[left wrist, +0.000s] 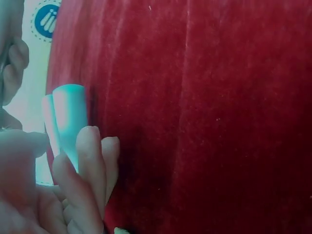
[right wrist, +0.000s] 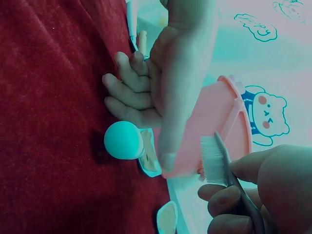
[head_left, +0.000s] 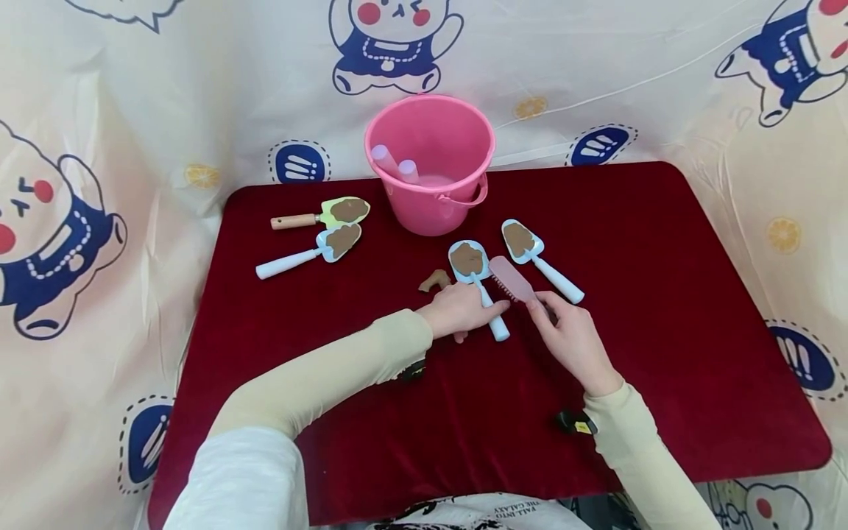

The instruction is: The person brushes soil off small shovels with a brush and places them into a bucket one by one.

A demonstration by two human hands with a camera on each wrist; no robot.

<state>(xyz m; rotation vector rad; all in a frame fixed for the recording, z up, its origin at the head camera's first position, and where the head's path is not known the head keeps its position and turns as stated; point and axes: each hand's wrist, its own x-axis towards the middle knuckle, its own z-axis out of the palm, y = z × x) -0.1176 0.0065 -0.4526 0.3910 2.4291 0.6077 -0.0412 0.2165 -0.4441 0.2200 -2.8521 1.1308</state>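
Observation:
In the head view, the right hand grips a pink brush by its handle; the pale bristles show in the right wrist view. Below the brush lies a light-blue toy shovel with a brown clay-like patch on its blade. Over that shovel's handle is the left hand, fingers loosely bent and thumb stretched out across it. The right wrist view shows the left hand gripping nothing, beside the round handle end. A curved brown piece lies just beyond the left hand.
Another blue shovel lies to the right. At the left are a blue shovel and a green one with a wooden handle, both with brown patches. A pink bucket holding lilac cylindrical ends stands at the back of the red-covered table.

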